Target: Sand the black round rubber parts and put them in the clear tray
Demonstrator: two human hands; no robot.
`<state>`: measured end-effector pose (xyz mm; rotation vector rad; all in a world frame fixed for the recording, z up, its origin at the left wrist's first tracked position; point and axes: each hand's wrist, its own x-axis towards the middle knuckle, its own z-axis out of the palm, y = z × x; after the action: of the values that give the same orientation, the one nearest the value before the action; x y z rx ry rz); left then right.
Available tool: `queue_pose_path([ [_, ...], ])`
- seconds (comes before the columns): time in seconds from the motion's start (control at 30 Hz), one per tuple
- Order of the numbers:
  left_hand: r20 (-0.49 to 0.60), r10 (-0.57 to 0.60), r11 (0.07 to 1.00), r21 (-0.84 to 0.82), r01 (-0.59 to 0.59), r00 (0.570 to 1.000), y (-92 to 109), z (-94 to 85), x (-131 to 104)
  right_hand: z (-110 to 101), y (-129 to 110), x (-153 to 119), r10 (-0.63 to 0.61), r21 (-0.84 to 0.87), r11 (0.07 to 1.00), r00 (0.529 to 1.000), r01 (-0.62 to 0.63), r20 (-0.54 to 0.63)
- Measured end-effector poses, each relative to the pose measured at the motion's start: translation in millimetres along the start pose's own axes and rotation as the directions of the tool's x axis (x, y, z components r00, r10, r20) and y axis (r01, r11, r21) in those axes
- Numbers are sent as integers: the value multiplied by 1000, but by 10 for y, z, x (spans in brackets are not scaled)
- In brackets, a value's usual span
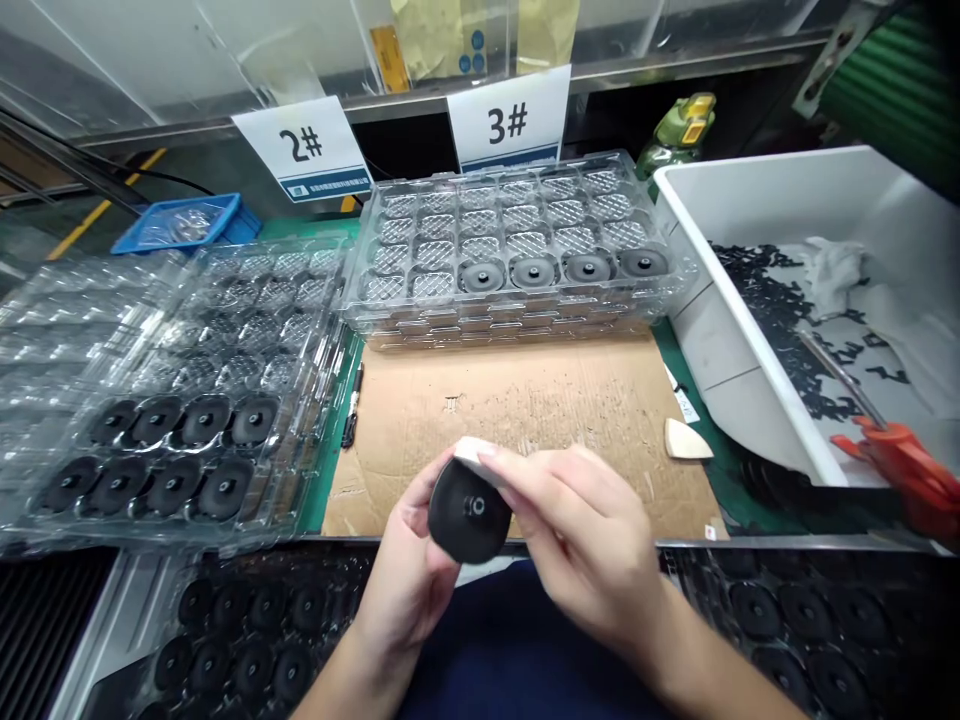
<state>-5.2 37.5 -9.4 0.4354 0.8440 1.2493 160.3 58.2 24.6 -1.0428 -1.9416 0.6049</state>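
Observation:
In my left hand [412,545] is a round black plastic part [469,515], tilted with its face toward me and a small raised hub at its middle. My right hand [585,520] pinches a small white pad [480,455] against the part's upper rim. Fingers cover some of the pad, so its full shape is hidden. Both hands are over the front edge of a cardboard sheet [510,400]. A cream-coloured wedge [686,440], much like a sponge, lies at the sheet's right side.
Behind the cardboard stand stacked clear trays [517,300], the top one holding several black parts. More clear trays [285,440] with black parts are at left. A white bin [750,370] at right contains small black pieces and a red-handled tool [892,455]. A marker [352,405] lies left.

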Motion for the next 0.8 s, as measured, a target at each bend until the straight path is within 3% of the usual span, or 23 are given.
queue_pose_path([
  [0.07, -26, 3, 1000, 10, -3, 1000, 43, -57, -4, -3, -74, 18, 55, 41, 997, 991, -60, 119],
  [0.1, -32, 8, 1000, -4, -8, 999, 69, -88, -8, -20, -103, 2, 77, 124, 986, 969, -108, 233],
  [0.17, -28, 23, 999, -46, -24, 999, 116, -141, -16, -61, -124, -68, 40, 323, 921, 880, -215, 473],
  [0.23, -17, 25, 996, -83, -26, 1000, 143, -162, -24, -76, -87, -159, 33, 415, 849, 817, -327, 576],
  [0.3, -5, 10, 993, -114, -10, 1000, 146, -148, -25, -61, -17, -226, 181, 389, 821, 836, -418, 518],
  [0.37, 9, -10, 991, -135, 11, 1000, 129, -112, -22, -35, 32, -235, 342, 345, 811, 862, -472, 375],
  [0.43, 18, -21, 989, -145, 23, 1000, 100, -75, -22, -4, 19, -179, 407, 324, 831, 891, -453, 202],
  [0.5, 13, -30, 990, -136, 32, 999, 69, -56, -33, 50, -58, -83, 361, 280, 894, 932, -350, 13],
  [0.57, -4, -58, 992, -113, 57, 998, 48, -66, -55, 132, -158, 14, 174, 185, 970, 981, -157, -83],
  [0.6, -16, -72, 993, -98, 70, 997, 43, -84, -66, 177, -203, 55, 64, 146, 988, 996, -54, -64],
  [0.67, -38, -76, 994, -83, 73, 996, 39, -136, -84, 253, -261, 122, -93, 140, 987, 992, 81, 87],
  [0.73, -47, -49, 994, -104, 44, 998, 29, -183, -88, 298, -277, 178, -103, 181, 982, 960, 56, 262],
  [0.8, -38, -40, 991, -127, 35, 998, 5, -190, -81, 330, -270, 235, -49, 148, 989, 949, 2, 312],
])
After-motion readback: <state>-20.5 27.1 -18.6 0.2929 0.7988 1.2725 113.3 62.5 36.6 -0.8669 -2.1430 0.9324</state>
